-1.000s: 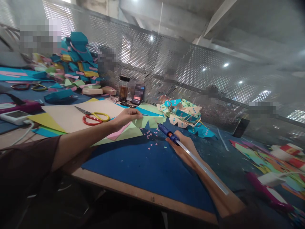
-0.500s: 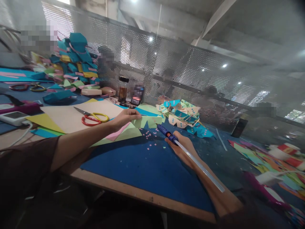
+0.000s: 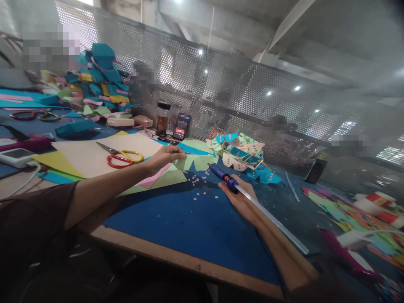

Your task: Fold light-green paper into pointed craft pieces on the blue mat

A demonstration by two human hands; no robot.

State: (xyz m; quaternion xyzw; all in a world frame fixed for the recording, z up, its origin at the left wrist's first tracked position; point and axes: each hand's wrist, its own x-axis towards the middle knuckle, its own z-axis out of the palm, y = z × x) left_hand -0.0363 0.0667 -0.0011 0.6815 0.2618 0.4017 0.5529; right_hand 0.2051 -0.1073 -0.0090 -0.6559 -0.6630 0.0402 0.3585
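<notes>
My left hand [image 3: 166,158] pinches a light green paper piece [image 3: 202,160] with notches cut in its lower edge. In my right hand [image 3: 240,198] is a blue hot glue gun [image 3: 224,174], a long clear glue stick [image 3: 274,221] poking out of its back end. The gun's nozzle is close to the right end of the green piece; whether they touch I cannot tell. Small pink paper squares [image 3: 196,181] lie scattered on the blue tabletop [image 3: 189,227] below. Scissors [image 3: 124,157] with red and yellow handles rest on a cream paper sheet [image 3: 82,147] at left.
Behind my hands sits a heap of dotted cut papers [image 3: 243,153]. A jar of brown liquid [image 3: 162,120] and a phone [image 3: 181,126] stand at the back. Folded blue paper pieces [image 3: 104,71] pile up far left. A purple power strip [image 3: 350,256] lies at right. People sit beyond the mesh.
Both hands stay almost in place, still holding the green paper and the glue gun. The glue stick's rear end appears slightly lower and farther right. The whole view has shifted a little.
</notes>
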